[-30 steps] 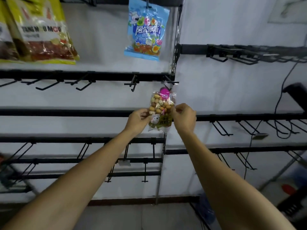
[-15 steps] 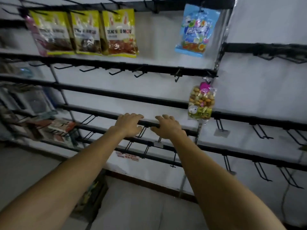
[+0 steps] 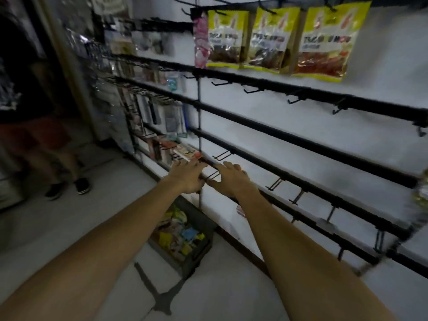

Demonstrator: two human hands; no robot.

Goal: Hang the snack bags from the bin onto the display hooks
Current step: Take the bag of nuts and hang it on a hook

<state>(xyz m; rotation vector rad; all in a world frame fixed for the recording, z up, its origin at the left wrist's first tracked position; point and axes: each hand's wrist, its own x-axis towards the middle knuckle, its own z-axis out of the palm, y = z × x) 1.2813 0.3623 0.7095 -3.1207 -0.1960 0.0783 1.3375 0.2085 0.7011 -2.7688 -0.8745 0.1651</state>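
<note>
Head turned left since before; bin [image 3: 205, 250] now in sight. Both reach out side by side: left hand [image 3: 187, 176], right hand [image 3: 231, 181], fingers loose, holding nothing, near low rail hooks [image 3: 222, 154]. Bin on floor [image 3: 222, 286] below hands, full of snack bags [image 3: 178, 237]. Three yellow bags [image 3: 268, 40], one pink bag [image 3: 201, 40] hang high. Open floor beside bin.

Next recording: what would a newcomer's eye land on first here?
Three yellow snack bags hang at the top right. Mid-frame, the left hand and right hand reach out, open and empty, toward bare black hooks. Below them stands a bin of colourful packets.
</note>
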